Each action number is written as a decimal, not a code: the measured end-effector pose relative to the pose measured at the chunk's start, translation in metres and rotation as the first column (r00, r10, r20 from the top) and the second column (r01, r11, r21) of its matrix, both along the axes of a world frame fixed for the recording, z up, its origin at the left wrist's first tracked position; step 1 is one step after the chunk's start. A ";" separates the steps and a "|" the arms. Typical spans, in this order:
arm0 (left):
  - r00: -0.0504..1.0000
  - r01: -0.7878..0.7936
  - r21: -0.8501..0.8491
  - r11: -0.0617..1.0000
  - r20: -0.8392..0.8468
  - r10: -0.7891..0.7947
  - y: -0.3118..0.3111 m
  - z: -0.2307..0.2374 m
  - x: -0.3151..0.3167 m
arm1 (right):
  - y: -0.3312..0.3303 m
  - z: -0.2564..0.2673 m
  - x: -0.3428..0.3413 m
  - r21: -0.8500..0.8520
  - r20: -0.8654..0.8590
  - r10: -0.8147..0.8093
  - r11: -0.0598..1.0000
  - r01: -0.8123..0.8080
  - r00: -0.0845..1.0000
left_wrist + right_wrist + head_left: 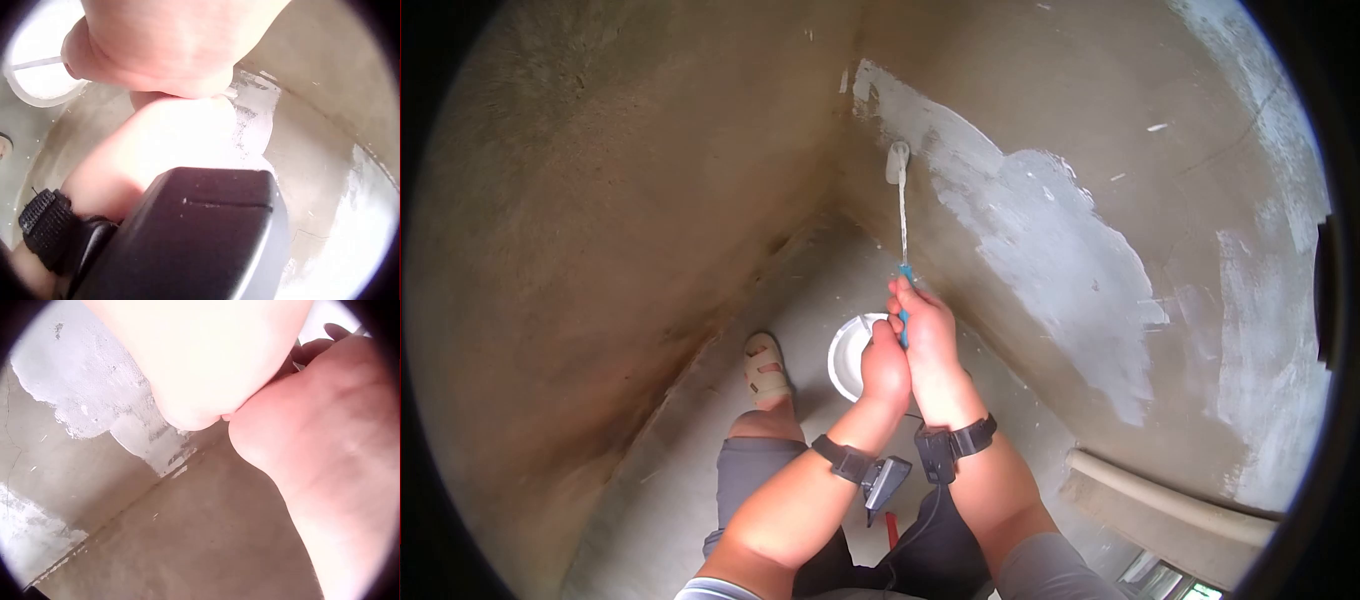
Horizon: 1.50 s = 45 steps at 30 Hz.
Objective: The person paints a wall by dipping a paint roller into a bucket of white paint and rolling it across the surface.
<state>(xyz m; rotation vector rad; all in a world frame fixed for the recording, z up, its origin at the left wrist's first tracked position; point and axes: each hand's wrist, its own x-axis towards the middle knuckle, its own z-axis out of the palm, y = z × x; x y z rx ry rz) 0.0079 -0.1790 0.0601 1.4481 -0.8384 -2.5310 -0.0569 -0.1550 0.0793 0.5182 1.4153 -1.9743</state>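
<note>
Ahead of me in the head view, my right hand (930,335) grips the blue handle (906,272) of a small paint roller. Its long, pale-coated rod (903,220) reaches forward to the white roller head (898,163), which overlaps the wall beside a white-coated patch (1020,210). My left hand (885,365) is pressed against the right one, fingers curled and mostly hidden. A thin grey bar (37,64), seemingly the handle of the white bucket (837,362), runs from the left hand to the bucket's rim. Pale material shows inside the bucket.
Two brown walls meet in a corner (840,190) ahead, above a grey floor (690,440). My sandalled foot (766,365) stands left of the bucket. A rounded beige ledge (1170,500) lies at lower right, and another white-coated area (1270,370) covers the right wall. Both wrists wear strapped cameras.
</note>
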 end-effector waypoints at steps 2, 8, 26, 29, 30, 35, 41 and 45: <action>0.998 0.066 -0.014 0.998 0.021 -0.065 0.005 0.000 0.006 | 0.009 0.005 0.007 0.041 0.008 -0.009 0.999 0.009 1.000; 0.978 0.205 -0.071 0.976 0.038 -0.203 0.024 -0.014 0.025 | 0.037 0.004 0.026 0.070 0.029 -0.132 0.989 0.130 0.991; 0.957 0.277 -0.120 0.953 0.129 -0.261 0.018 -0.012 0.025 | 0.037 -0.006 0.038 0.133 0.079 -0.165 0.979 0.154 0.983; 0.958 0.274 -0.117 0.955 0.121 -0.260 0.004 -0.003 0.019 | 0.024 -0.007 0.032 0.132 0.073 -0.138 0.983 0.127 0.988; 0.964 0.253 -0.118 0.960 0.113 -0.240 0.000 -0.006 0.017 | 0.019 -0.006 0.030 0.132 0.076 -0.132 0.984 0.121 0.988; 0.979 0.179 -0.151 0.972 0.124 -0.161 -0.024 -0.013 0.006 | -0.011 -0.008 0.018 0.129 0.056 -0.095 0.988 0.087 0.994; 0.982 0.107 -0.197 0.975 0.175 -0.072 -0.053 -0.010 -0.015 | -0.043 -0.010 -0.002 0.107 0.050 -0.035 0.994 0.029 0.998; 0.991 0.012 -0.188 0.982 0.132 0.013 -0.067 -0.008 -0.033 | -0.061 -0.009 -0.017 0.067 0.028 0.004 0.998 -0.006 1.000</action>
